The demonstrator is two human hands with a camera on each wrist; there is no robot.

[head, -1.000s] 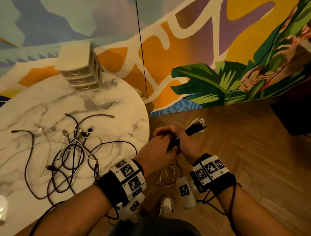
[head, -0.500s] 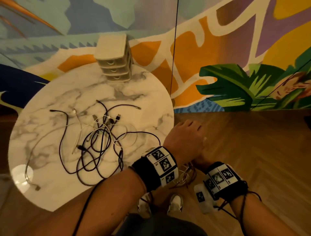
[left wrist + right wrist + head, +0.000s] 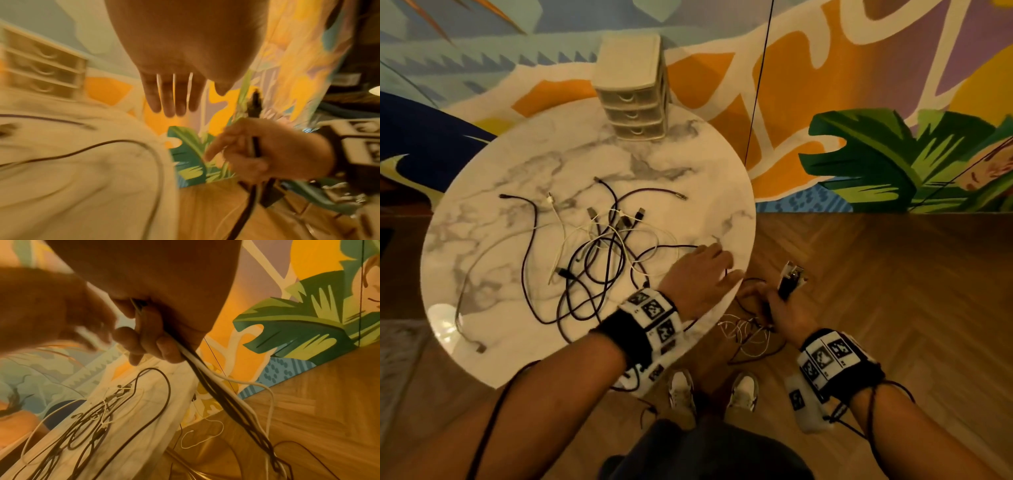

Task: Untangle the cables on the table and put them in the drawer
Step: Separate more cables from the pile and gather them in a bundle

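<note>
A tangle of dark and white cables (image 3: 599, 253) lies in the middle of the round marble table (image 3: 493, 192). My left hand (image 3: 702, 274) hovers over the table's right edge with straight fingers (image 3: 174, 100), holding nothing. Just off the table, my right hand (image 3: 780, 308) grips a bundle of dark and white cables (image 3: 205, 374); their plug ends (image 3: 791, 277) stick up above the fist and the loose loops (image 3: 750, 339) hang toward the floor. A small beige drawer unit (image 3: 633, 89) with three closed drawers stands at the table's far edge.
A painted mural wall (image 3: 859, 102) runs behind the table. A thin black cord (image 3: 756, 85) hangs down in front of it. Wooden floor (image 3: 893, 291) spreads to the right. My shoes (image 3: 681, 390) are below the table edge.
My view has swung left toward the table. My left hand has let go of the bundle and moved left over the table's edge. My right hand has kept its grip.
</note>
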